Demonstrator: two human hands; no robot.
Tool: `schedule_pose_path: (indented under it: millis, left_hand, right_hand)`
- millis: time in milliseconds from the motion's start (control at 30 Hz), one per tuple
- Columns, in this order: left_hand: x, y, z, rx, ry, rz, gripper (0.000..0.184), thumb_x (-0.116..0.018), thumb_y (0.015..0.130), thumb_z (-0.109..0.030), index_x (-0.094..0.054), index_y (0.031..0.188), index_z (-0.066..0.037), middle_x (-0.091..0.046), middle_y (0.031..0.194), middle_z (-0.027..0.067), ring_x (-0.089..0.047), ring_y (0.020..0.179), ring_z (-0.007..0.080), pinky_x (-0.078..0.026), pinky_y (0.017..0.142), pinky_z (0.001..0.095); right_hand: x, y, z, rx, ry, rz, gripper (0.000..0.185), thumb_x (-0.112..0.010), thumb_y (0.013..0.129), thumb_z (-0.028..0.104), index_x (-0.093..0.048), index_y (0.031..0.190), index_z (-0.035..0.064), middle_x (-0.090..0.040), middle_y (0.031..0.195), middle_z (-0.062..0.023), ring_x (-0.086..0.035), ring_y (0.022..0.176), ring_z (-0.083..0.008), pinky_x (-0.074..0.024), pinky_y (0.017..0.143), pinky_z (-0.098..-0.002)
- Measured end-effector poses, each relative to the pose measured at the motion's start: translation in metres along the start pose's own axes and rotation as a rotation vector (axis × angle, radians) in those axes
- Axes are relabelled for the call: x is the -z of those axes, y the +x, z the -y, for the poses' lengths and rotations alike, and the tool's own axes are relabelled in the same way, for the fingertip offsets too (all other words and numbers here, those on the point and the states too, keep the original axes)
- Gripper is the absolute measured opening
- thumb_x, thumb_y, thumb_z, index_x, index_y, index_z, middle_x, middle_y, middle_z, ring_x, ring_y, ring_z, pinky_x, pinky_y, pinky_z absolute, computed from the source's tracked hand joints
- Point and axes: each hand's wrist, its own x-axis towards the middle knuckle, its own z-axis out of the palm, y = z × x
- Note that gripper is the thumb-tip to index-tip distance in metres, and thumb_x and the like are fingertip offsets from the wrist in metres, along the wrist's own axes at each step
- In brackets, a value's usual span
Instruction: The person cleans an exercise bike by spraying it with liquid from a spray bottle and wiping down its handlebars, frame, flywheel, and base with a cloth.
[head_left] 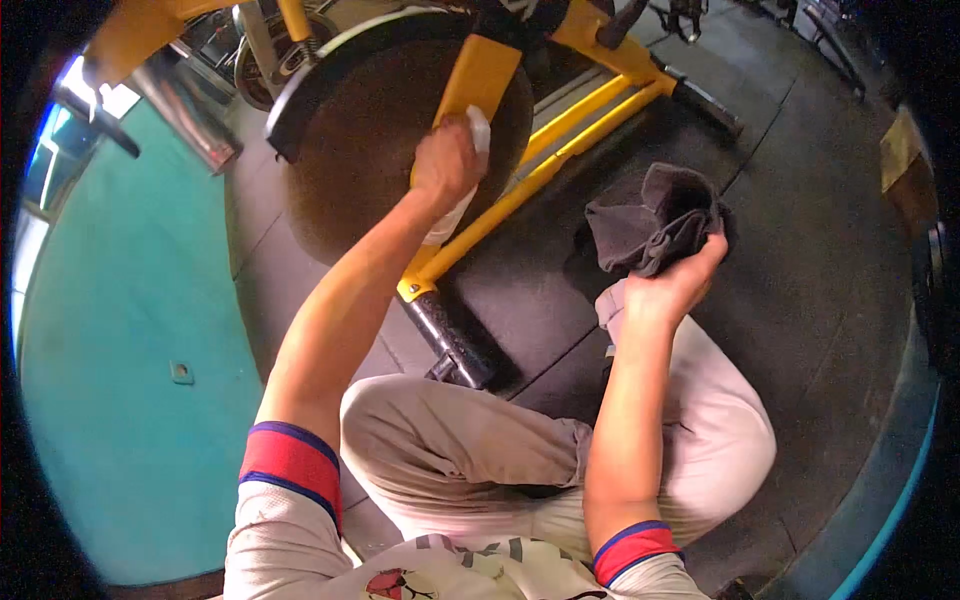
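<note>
My left hand [450, 158] is closed around a white wipe [478, 132] and presses against the yellow upright bar [487, 75] of an exercise bike. A pale strip [450, 222], perhaps more of the wipe, shows below that hand. Beside the bar is the bike's large dark flywheel [350, 130]. My right hand [680, 280] holds up a bunched dark grey cloth [655, 222] above the floor, away from the bike. Folds of the cloth hide part of my right fingers.
The bike's yellow lower rails [560, 150] run to a black rear foot [708, 105]. A black front foot [455, 340] lies near my crossed legs [460, 430]. Dark rubber tiles [800, 250] cover the floor, with a teal wall [130, 300] at left.
</note>
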Motion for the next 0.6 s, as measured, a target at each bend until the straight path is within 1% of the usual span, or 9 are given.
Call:
schedule_pose_path:
  millis: [67,133,267,333,400,467,533,567,600]
  left_hand:
    - [-0.009,0.01,0.0,0.027,0.006,-0.089,0.028,-0.065,0.081,-0.024,-0.062,0.095,0.0,-0.067,0.089,0.0219,-0.068,0.082,0.0391,-0.057,0.07,0.0454]
    - [-0.017,0.013,0.003,-0.018,0.059,-0.048,0.032,-0.067,0.08,-0.026,-0.062,0.097,0.0,-0.067,0.087,0.0219,-0.068,0.081,0.0388,-0.057,0.07,0.0459]
    - [-0.023,-0.017,0.018,-0.134,0.052,-0.121,0.034,-0.067,0.079,-0.028,-0.062,0.099,-0.001,-0.067,0.083,0.0218,-0.068,0.078,0.0395,-0.056,0.068,0.0473]
    - [-0.013,-0.051,0.035,0.015,0.08,0.139,0.03,-0.065,0.081,-0.025,-0.062,0.098,-0.001,-0.065,0.083,0.0224,-0.067,0.077,0.0386,-0.055,0.066,0.0469]
    - [-0.014,-0.086,0.061,0.035,0.1,0.351,0.028,-0.061,0.082,-0.022,-0.063,0.102,-0.002,-0.065,0.086,0.0233,-0.066,0.081,0.0383,-0.054,0.072,0.0475]
    - [-0.027,-0.135,0.108,0.086,0.007,0.294,0.03,-0.057,0.085,-0.018,-0.062,0.111,-0.003,-0.066,0.087,0.0224,-0.065,0.087,0.0383,-0.052,0.079,0.0483]
    - [-0.025,-0.192,0.142,-0.068,-0.202,-0.105,0.03,-0.056,0.086,-0.014,-0.062,0.112,-0.003,-0.064,0.085,0.0211,-0.063,0.087,0.0397,-0.05,0.082,0.0482]
    - [-0.027,-0.225,0.163,-0.068,-0.17,-0.214,0.027,-0.056,0.086,-0.013,-0.061,0.11,-0.002,-0.063,0.085,0.0204,-0.062,0.085,0.0391,-0.049,0.083,0.0475]
    - [-0.031,-0.261,0.182,-0.066,-0.135,-0.32,0.025,-0.057,0.086,-0.012,-0.061,0.108,-0.001,-0.061,0.086,0.0197,-0.061,0.083,0.0386,-0.049,0.083,0.0468]
  right_hand:
    - [0.009,0.013,-0.01,-0.014,0.012,-0.041,0.042,-0.055,0.091,0.039,-0.061,0.115,0.0052,-0.064,0.115,-0.0069,-0.062,0.102,-0.0226,-0.0494,0.09,-0.0368]
    - [0.015,0.023,-0.022,-0.05,0.031,-0.082,0.041,-0.056,0.091,0.039,-0.061,0.115,0.0053,-0.064,0.115,-0.007,-0.062,0.101,-0.0228,-0.0504,0.089,-0.0372]
    - [0.024,0.029,-0.048,-0.089,-0.003,-0.093,0.045,-0.059,0.089,0.038,-0.06,0.116,0.0025,-0.063,0.118,-0.0082,-0.061,0.105,-0.0229,-0.0493,0.093,-0.0379]
    - [0.018,0.029,-0.072,-0.129,-0.08,-0.148,0.047,-0.059,0.089,0.039,-0.059,0.117,0.0013,-0.063,0.119,-0.0091,-0.061,0.106,-0.0231,-0.0488,0.094,-0.0375]
    - [0.021,0.034,-0.102,-0.14,-0.101,-0.037,0.05,-0.059,0.089,0.038,-0.058,0.12,-0.0022,-0.062,0.121,-0.0108,-0.061,0.107,-0.0242,-0.0486,0.094,-0.0374]
    - [0.014,0.048,-0.136,-0.026,-0.255,0.098,0.049,-0.06,0.09,0.036,-0.059,0.119,-0.0026,-0.062,0.119,-0.0109,-0.061,0.105,-0.023,-0.048,0.093,-0.0358]
    - [-0.021,0.062,-0.152,0.222,-0.476,0.424,0.046,-0.06,0.09,0.035,-0.061,0.116,-0.0027,-0.064,0.116,-0.0111,-0.062,0.102,-0.0217,-0.0465,0.092,-0.0341]
    - [-0.045,0.081,-0.165,0.286,-0.542,0.527,0.044,-0.064,0.089,0.029,-0.058,0.117,-0.0046,-0.066,0.11,-0.0128,-0.061,0.099,-0.0224,-0.0456,0.092,-0.0352]
    - [-0.076,0.091,-0.168,0.369,-0.593,0.702,0.047,-0.066,0.087,0.03,-0.058,0.118,-0.0043,-0.066,0.111,-0.0174,-0.062,0.102,-0.0273,-0.0443,0.096,-0.0384]
